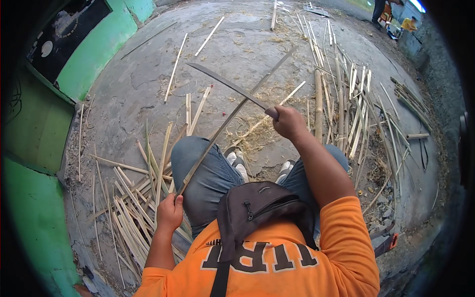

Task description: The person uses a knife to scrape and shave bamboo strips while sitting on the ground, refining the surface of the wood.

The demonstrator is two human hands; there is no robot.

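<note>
My left hand (169, 213) is closed round the near end of a long bamboo strip (213, 141), low beside my left knee. The strip slants up and away to the right, between my knees and out over the ground. In my right hand (289, 122) is the handle of a machete (225, 85), held above my right knee. Its dark blade points to the far left and crosses the strip beyond my knees. Whether blade and strip touch there, I cannot tell. Pale shavings (262, 141) lie on the ground beyond my feet.
Split bamboo strips (131, 227) are heaped at my left. To the right lie bamboo poles (318, 106) and more strips (358, 114). An orange-handled tool (393, 241) is near my right elbow. A green wall (37, 222) borders the left; a person (380, 12) stands far right.
</note>
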